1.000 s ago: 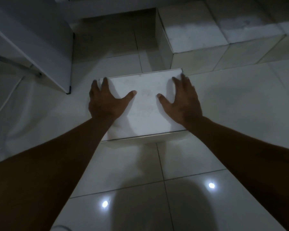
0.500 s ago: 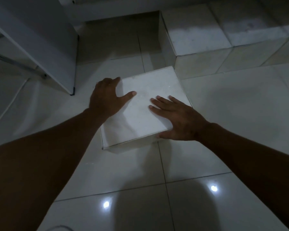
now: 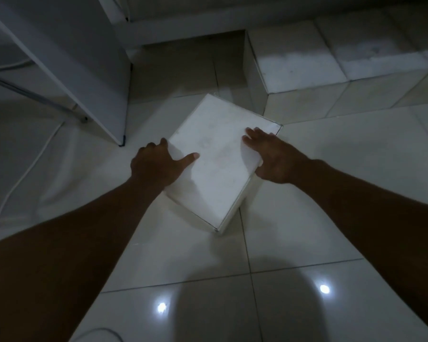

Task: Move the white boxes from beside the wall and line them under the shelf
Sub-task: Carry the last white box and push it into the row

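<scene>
A white box [image 3: 218, 166] lies on the tiled floor, turned at an angle with one corner toward me. My left hand [image 3: 156, 164] grips its left edge, thumb on the lid and fingers curled over the side. My right hand [image 3: 269, 156] holds its right edge, fingers flat on the lid and thumb down the side. A row of several more white boxes [image 3: 299, 65] stands behind it at the upper right. The white shelf unit [image 3: 79, 58] rises at the upper left, its side panel ending at a dark foot close to the box.
A thin white cable [image 3: 22, 174] trails across the floor at the left, beside a metal rod [image 3: 35, 97] under the shelf. The wall base [image 3: 183, 25] runs along the top. Glossy tiles [image 3: 294, 304] with two light reflections fill the near floor.
The box has turned from square-on to diagonal. My right hand slid from the lid to the box's right edge; my left hand shifted to its left edge.
</scene>
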`<act>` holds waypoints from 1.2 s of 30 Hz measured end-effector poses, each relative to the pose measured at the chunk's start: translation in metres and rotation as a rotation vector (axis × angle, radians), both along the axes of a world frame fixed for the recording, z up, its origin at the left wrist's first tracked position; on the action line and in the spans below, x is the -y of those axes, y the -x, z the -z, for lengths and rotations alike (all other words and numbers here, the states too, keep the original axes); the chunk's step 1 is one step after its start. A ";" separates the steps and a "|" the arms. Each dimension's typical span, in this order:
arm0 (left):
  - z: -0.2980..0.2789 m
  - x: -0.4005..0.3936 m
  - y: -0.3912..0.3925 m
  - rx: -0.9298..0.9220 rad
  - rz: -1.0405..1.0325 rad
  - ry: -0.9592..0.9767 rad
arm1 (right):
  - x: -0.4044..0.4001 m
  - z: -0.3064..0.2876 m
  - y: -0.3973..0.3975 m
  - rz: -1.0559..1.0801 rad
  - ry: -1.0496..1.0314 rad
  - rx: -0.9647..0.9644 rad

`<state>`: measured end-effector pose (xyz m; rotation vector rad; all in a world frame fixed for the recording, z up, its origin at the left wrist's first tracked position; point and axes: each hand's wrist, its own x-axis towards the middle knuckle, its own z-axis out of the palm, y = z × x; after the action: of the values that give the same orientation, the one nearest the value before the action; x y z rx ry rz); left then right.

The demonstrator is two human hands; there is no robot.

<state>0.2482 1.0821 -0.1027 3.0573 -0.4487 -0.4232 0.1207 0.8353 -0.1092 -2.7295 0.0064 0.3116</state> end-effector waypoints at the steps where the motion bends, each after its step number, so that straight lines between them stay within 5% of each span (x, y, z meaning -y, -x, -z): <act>1: -0.001 -0.002 0.002 -0.024 0.035 -0.005 | -0.007 -0.002 0.005 0.009 -0.020 -0.009; 4: -0.004 -0.018 0.003 -0.192 0.199 0.071 | -0.042 0.001 0.028 0.068 -0.147 0.138; 7: -0.007 -0.035 0.002 -0.368 0.288 0.081 | -0.076 0.007 0.043 0.011 0.027 0.146; 11: -0.003 -0.037 0.000 -0.342 0.369 0.027 | -0.085 0.010 0.043 -0.020 0.200 0.085; 30: -0.017 0.011 0.057 -0.361 0.107 -0.012 | -0.031 -0.004 0.038 -0.189 0.149 -0.007; 36: -0.013 0.029 0.050 -0.151 0.385 0.004 | -0.009 -0.002 0.045 -0.009 0.056 0.065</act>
<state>0.1979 1.0529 -0.0898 2.8994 -1.0301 -0.6549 0.0758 0.8439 -0.1071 -2.7944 -0.0152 0.2281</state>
